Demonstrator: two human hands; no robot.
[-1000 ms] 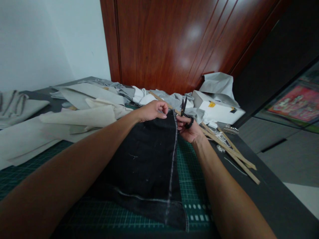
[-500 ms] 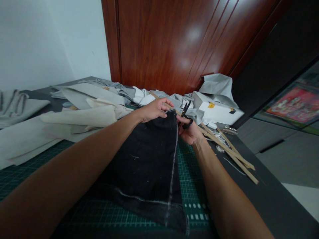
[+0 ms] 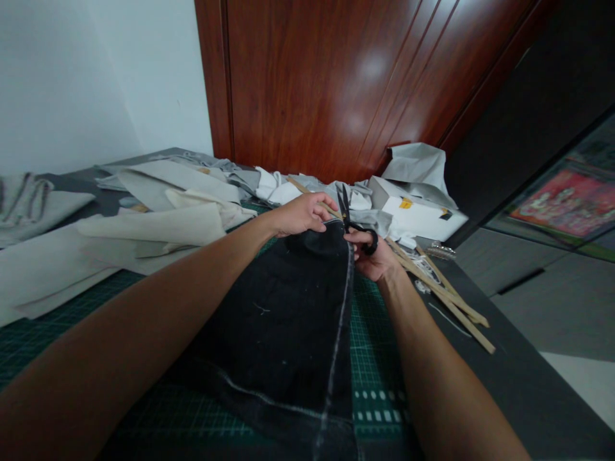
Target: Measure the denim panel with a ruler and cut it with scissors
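Laid flat: one mat [image 3: 377, 371]. Over it: one black cloth [image 3: 288, 307], narrowing upward. At its upper end: one left hand [image 3: 302, 214], with thumb and bent fingers pinched on the top edge, and one right hand [image 3: 369, 255], curled around the handles of one pair of scissors [image 3: 345, 206], blades slightly parted. Shifted since half a second ago — cloth, slightly rightward; scissors, from beside the top right corner to that corner itself. On the mat, fine green grid; on the cloth, matte weave, pale stitching; on the scissors, slim dark blades.
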